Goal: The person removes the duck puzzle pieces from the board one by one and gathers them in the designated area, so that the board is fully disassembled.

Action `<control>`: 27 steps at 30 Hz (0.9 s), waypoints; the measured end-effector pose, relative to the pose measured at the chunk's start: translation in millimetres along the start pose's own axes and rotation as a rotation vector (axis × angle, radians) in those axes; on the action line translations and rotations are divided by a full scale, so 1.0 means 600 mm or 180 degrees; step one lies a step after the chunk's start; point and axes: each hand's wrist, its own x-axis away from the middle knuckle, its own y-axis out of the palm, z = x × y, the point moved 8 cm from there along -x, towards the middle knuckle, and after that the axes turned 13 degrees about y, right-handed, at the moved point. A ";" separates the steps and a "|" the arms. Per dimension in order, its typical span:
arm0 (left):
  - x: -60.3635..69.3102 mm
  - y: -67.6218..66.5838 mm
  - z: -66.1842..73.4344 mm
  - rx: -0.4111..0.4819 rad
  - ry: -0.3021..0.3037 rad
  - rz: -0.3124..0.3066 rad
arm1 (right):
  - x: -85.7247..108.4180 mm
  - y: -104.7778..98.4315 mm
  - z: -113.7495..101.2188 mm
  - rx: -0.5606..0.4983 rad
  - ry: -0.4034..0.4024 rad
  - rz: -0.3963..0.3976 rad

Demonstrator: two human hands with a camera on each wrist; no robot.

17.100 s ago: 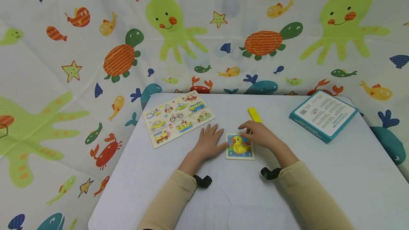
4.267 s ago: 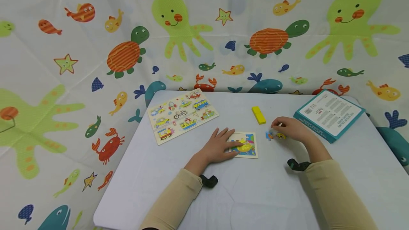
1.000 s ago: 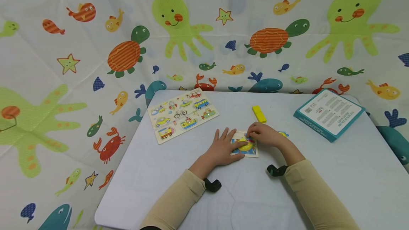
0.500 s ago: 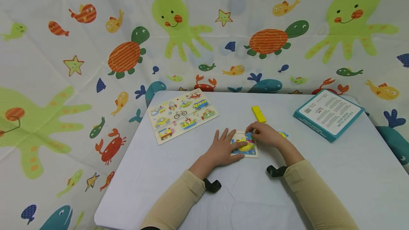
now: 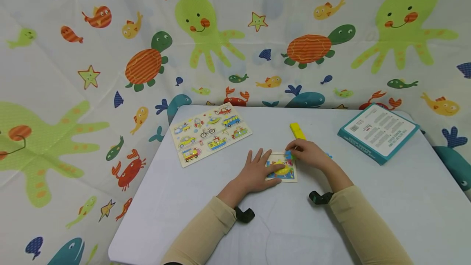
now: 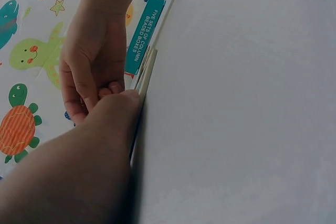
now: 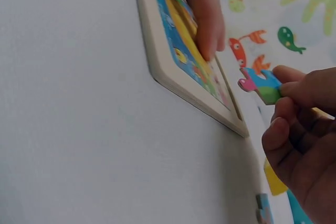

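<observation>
My left hand (image 5: 254, 179) lies with spread fingers on a small square duck jigsaw puzzle (image 7: 160, 59), its fingertips on the yellow duck. Thumb and fingers of my right hand (image 5: 309, 154) pinch a jigsaw piece (image 7: 265, 86) coloured blue, green and pink. In the right wrist view that piece is apart from the frame, just off its upper right corner. The upper strip of the puzzle shows bare wood. Another loose puzzle piece (image 7: 264, 209) lies on the table, mostly hidden behind my right hand in the head view.
A yellow block (image 5: 297, 130) lies beyond my right hand. To the left is a wooden vehicle puzzle board (image 5: 198, 156). A teal and white box (image 5: 379, 132) sits at the back right. Behind the white table (image 5: 184, 216) hangs a sea-animal cloth (image 5: 228, 7).
The duck picture looked full at first; later, pieces lay at its right. My right hand brought a piece to the top right corner, and now it is turned and slightly lifted. The left hand stays.
</observation>
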 end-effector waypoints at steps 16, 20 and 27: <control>0.002 0.003 -0.001 -0.0011 0.0043 0.0028 | 0.035 -0.086 0.066 -0.0260 0.0334 0.0015; 0.001 0.005 -0.002 -0.0015 0.0042 -0.0002 | 0.045 -0.112 0.091 -0.0238 0.0397 0.0048; 0.001 0.002 -0.003 -0.0007 0.0011 0.0010 | 0.058 -0.146 0.139 -0.0269 0.0570 -0.0044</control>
